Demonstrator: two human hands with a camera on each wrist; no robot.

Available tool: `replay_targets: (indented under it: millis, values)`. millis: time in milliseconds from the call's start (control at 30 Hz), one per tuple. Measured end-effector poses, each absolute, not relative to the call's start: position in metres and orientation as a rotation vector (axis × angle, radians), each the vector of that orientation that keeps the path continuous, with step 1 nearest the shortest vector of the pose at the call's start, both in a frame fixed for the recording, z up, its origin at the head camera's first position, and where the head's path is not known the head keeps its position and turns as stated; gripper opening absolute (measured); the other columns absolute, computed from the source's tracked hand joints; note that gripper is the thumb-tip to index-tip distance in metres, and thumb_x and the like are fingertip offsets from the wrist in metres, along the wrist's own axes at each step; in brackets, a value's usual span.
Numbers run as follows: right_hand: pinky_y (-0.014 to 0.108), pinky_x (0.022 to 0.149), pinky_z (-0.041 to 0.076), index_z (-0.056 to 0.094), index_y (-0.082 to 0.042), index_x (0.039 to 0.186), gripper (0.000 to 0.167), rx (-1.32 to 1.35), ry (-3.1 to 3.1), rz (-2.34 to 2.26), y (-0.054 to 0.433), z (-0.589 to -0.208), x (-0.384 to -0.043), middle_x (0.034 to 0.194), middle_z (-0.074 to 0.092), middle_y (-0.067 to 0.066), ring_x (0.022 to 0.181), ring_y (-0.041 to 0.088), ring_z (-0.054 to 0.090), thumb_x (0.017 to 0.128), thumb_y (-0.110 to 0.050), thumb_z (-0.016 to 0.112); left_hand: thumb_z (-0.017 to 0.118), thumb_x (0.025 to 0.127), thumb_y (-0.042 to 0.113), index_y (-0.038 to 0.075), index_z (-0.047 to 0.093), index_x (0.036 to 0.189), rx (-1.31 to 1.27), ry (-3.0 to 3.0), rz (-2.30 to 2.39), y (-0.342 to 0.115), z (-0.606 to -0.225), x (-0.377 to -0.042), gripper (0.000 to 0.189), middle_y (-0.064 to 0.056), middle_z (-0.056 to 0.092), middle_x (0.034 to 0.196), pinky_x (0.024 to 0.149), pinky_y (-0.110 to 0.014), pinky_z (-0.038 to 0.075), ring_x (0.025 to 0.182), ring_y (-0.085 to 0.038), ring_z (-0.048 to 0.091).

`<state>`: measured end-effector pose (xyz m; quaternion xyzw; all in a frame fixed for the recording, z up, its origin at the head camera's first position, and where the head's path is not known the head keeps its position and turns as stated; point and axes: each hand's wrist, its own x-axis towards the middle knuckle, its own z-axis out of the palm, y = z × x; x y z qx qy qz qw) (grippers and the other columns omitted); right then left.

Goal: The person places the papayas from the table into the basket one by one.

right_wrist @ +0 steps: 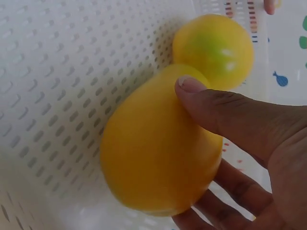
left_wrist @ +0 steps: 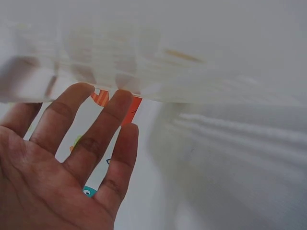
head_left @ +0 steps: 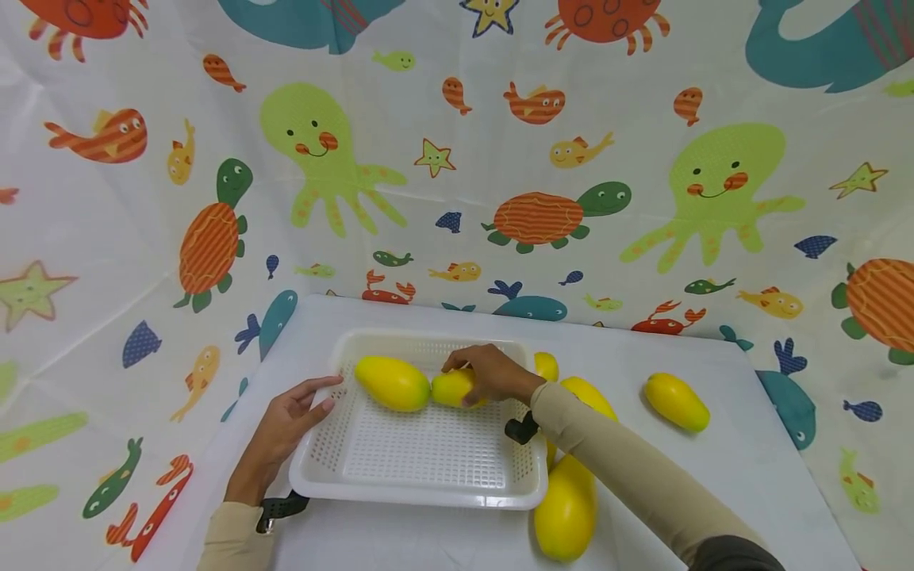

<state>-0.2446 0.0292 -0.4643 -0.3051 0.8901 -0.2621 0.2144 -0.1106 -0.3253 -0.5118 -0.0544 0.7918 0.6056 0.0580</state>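
Observation:
My right hand grips a yellow mango inside the white perforated basket. The thumb lies over its top and the fingers curl round its far side in the right wrist view. A second mango, with a greenish tip, lies in the basket to the left, its end meeting the held one. At the basket's left rim is my left hand, fingers extended and holding nothing. In the left wrist view its fingertips are at the basket's pale wall; whether they press on it I cannot tell.
Several more mangoes lie along the basket's right side, one large mango near the front and others partly under my right forearm. Farther right, a single mango rests on the white table. A sea-animal printed sheet hangs behind.

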Motion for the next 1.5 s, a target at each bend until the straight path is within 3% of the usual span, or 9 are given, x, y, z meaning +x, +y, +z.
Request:
replay_targets:
  millis: [433, 667, 900, 1200, 1500]
  values:
    - [0.052, 0.114, 0.054, 0.071, -0.021, 0.135, 0.055, -0.805, 2.491, -0.818, 0.052, -0.438, -0.245, 0.143, 0.069, 0.002, 0.132, 0.032, 0.063, 0.085, -0.013, 0.091, 0.068, 0.106, 0.032, 0.017, 0.056, 0.154, -0.149, 2.391, 1.856, -0.325, -0.515, -0.109, 0.052, -0.013, 0.053, 0.162, 0.087, -0.039, 0.067, 0.112, -0.033, 0.077]
    - [0.053, 0.115, 0.053, 0.070, -0.016, 0.137, 0.056, -0.849, 2.496, -0.978, 0.094, -0.417, -0.247, 0.144, 0.067, 0.003, 0.135, 0.034, 0.062, 0.085, -0.017, 0.091, 0.067, 0.106, 0.032, 0.016, 0.056, 0.153, -0.134, 2.403, 1.859, -0.327, -0.514, -0.111, 0.051, -0.011, 0.051, 0.164, 0.088, -0.037, 0.067, 0.112, -0.028, 0.077]
    - [0.057, 0.115, 0.052, 0.069, -0.020, 0.139, 0.058, -0.736, 2.578, -1.023, 0.141, -0.403, -0.243, 0.147, 0.065, 0.006, 0.139, 0.037, 0.059, 0.086, -0.017, 0.091, 0.069, 0.105, 0.033, 0.016, 0.056, 0.153, -0.145, 2.385, 1.866, -0.327, -0.514, -0.112, 0.052, -0.012, 0.052, 0.164, 0.088, -0.038, 0.067, 0.112, -0.028, 0.077]
    - [0.060, 0.116, 0.050, 0.066, -0.021, 0.141, 0.063, -0.639, 2.703, -1.086, 0.203, -0.401, -0.232, 0.149, 0.064, 0.006, 0.142, 0.035, 0.055, 0.084, -0.014, 0.092, 0.068, 0.105, 0.033, 0.015, 0.056, 0.153, -0.128, 2.380, 1.866, -0.327, -0.515, -0.112, 0.053, -0.012, 0.051, 0.164, 0.088, -0.039, 0.067, 0.112, -0.029, 0.077]
    - [0.060, 0.115, 0.048, 0.063, -0.022, 0.146, 0.067, -0.558, 2.769, -1.109, 0.246, -0.397, -0.214, 0.152, 0.062, 0.008, 0.140, 0.036, 0.057, 0.085, -0.024, 0.091, 0.067, 0.106, 0.033, 0.017, 0.056, 0.153, -0.118, 2.404, 1.848, -0.327, -0.514, -0.111, 0.051, -0.011, 0.050, 0.165, 0.089, -0.036, 0.066, 0.111, -0.027, 0.077]
